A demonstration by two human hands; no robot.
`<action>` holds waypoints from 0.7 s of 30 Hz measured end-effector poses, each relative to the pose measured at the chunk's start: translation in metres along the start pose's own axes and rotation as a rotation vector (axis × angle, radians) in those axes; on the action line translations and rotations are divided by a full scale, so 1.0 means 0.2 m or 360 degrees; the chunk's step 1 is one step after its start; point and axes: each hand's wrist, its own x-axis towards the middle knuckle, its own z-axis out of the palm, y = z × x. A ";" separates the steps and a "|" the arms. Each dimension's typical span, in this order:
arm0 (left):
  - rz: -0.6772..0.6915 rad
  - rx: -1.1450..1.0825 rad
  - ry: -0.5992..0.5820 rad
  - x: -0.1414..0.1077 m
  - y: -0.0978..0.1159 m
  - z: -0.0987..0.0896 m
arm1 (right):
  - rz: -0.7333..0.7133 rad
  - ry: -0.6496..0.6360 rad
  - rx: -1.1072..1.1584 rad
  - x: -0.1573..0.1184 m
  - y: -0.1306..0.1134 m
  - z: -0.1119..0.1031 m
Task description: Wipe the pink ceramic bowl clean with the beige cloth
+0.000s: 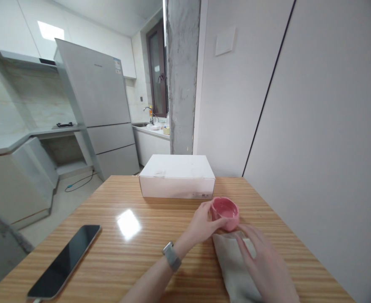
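A small pink bowl (226, 208) with a wavy rim is gripped at its left side by my left hand (202, 223), thumb in front and fingers behind. The inside of the bowl shows nothing in it. Just in front of it lies a pale grey cloth (234, 261) on the wooden table. Over the cloth is my right hand (261, 256), slightly blurred, its fingers stretched out and apart, with the fingertips close to the bowl's lower right. Whether those fingertips touch the bowl or the cloth I cannot tell.
A white box (177, 176) stands at the table's far edge, behind the bowl. On the left lies a black phone (66, 261) with a cable at its near end. A white wall (324, 147) runs along the right side. A fridge (94, 92) stands beyond the table.
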 end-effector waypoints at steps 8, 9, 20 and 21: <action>0.0036 0.0523 0.0053 -0.53 -0.04 -0.30 | -0.0502 -0.0262 0.0417 -0.23 -0.19 0.51; 0.0002 0.0597 0.0096 -0.58 -0.09 -0.31 | -0.0627 -0.0287 0.0349 -0.25 -0.20 0.55; 0.0291 0.1624 0.0333 -0.73 -0.34 -0.28 | -0.0774 -0.0280 -0.0107 -0.34 -0.16 0.68; 0.0310 0.1643 0.0316 -0.72 -0.33 -0.28 | -0.0776 -0.0282 -0.0129 -0.34 -0.16 0.68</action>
